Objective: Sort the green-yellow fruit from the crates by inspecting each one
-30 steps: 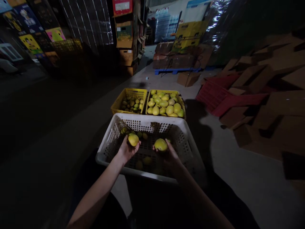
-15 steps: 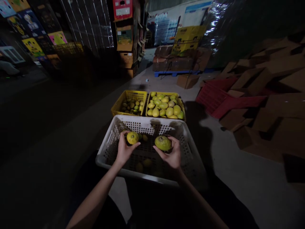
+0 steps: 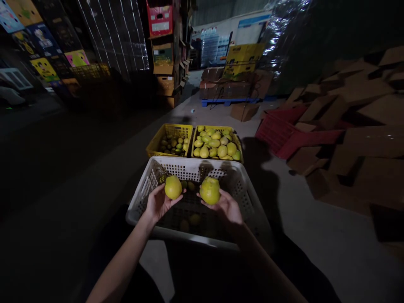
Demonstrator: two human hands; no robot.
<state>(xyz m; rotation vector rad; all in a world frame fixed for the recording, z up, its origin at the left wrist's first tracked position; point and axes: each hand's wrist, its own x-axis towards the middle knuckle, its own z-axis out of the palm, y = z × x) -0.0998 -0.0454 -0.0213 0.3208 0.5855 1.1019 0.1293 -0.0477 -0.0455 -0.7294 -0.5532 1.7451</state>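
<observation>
My left hand (image 3: pixel 158 205) holds a round yellow lemon (image 3: pixel 173 187) with its fingers curled around the sides and underneath. In my right hand (image 3: pixel 227 207) lies a second, greener and lumpier lemon (image 3: pixel 210 190), cradled from below and the right. Both hands are above the inside of a white perforated plastic crate (image 3: pixel 197 240), with a gap between them. Several more lemons (image 3: pixel 195 219) lie in shadow on the crate's floor, partly hidden by the dark and by my hands.
Beyond the white crate stand a yellow crate (image 3: pixel 151 147) with darker, smaller-looking fruit and another yellow crate (image 3: pixel 241 151) heaped with lemons. Flattened cardboard boxes (image 3: pixel 362 176) and a red crate (image 3: pixel 277 134) are piled at the right. Stacked cartons (image 3: pixel 164 54) and a blue pallet (image 3: pixel 227 102) stand farther back.
Both hands have turned the lemons, so smooth sides now face me instead of the stem ends. The fingers have shifted lower around them. The view has moved slightly.
</observation>
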